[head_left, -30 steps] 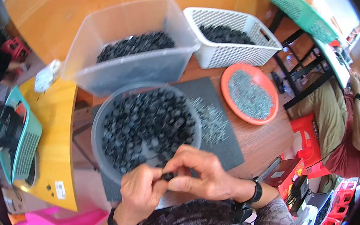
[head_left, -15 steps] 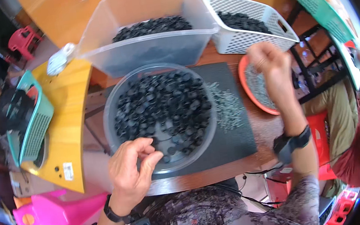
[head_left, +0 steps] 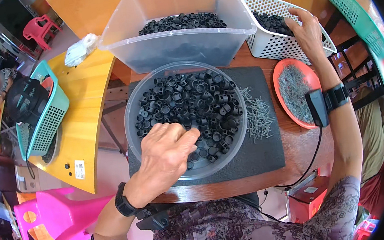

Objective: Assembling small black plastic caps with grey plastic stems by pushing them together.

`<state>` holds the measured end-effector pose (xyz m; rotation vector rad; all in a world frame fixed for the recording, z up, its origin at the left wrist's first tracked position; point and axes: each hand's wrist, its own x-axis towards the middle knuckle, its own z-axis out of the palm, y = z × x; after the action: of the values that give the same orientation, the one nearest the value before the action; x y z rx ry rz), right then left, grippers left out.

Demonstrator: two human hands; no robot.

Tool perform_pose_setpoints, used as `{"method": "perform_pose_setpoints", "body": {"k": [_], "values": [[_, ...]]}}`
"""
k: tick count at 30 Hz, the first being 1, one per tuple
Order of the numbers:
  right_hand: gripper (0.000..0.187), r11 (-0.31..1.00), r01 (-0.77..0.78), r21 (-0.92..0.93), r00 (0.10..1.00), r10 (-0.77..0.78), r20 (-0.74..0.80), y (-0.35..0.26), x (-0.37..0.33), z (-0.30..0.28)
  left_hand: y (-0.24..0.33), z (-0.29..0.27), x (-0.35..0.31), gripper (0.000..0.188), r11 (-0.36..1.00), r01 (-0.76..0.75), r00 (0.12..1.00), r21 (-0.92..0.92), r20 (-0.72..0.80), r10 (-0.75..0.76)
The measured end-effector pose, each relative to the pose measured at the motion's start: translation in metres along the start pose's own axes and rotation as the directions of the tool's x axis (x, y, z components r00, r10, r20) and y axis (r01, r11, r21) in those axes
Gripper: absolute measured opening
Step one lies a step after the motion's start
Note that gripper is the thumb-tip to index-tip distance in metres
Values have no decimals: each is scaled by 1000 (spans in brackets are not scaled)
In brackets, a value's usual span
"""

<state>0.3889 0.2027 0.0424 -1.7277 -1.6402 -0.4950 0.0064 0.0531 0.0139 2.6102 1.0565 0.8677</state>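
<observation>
My left hand (head_left: 169, 151) reaches into the round clear tub (head_left: 136, 166), its fingers curled and pointing down at the small black plastic caps (head_left: 189, 99) that fill it. Its fingertips are partly hidden, so what they pinch, if anything, cannot be made out. Over the white perforated basket (head_left: 261, 45) at the back right hovers my right hand (head_left: 305, 29), thumb and fingers apart, nothing visible between them. Darker black pieces (head_left: 275, 22) lie inside that basket. Loose metal screws (head_left: 259, 117) are spread on the dark mat (head_left: 272, 156) right of the tub.
An orange dish (head_left: 278, 93) of screws stands below the white basket. A big clear bin (head_left: 179, 50) with black parts stands behind the tub. Leftward are a yellow table (head_left: 88, 98), a green basket (head_left: 52, 121) and a pink chair (head_left: 61, 215). A cable (head_left: 309, 168) hangs from my right wrist.
My right hand has moved from above the orange dish up to the white basket, its fingers now apart. My left hand has gone farther into the tub. The whole view has shifted slightly.
</observation>
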Motion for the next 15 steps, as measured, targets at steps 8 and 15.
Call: {"method": "perform_pose_setpoints", "body": {"k": [8, 15], "values": [[19, 906, -41, 421, 999, 23, 48, -57, -70, -48, -11, 22, 13, 17, 995, -29, 984, 93, 176, 12], [21, 799, -24, 601, 971, -124, 204, -117, -142, -78, -2, 8, 2, 13, 940, 283, 957, -190, 121, -264]]}}
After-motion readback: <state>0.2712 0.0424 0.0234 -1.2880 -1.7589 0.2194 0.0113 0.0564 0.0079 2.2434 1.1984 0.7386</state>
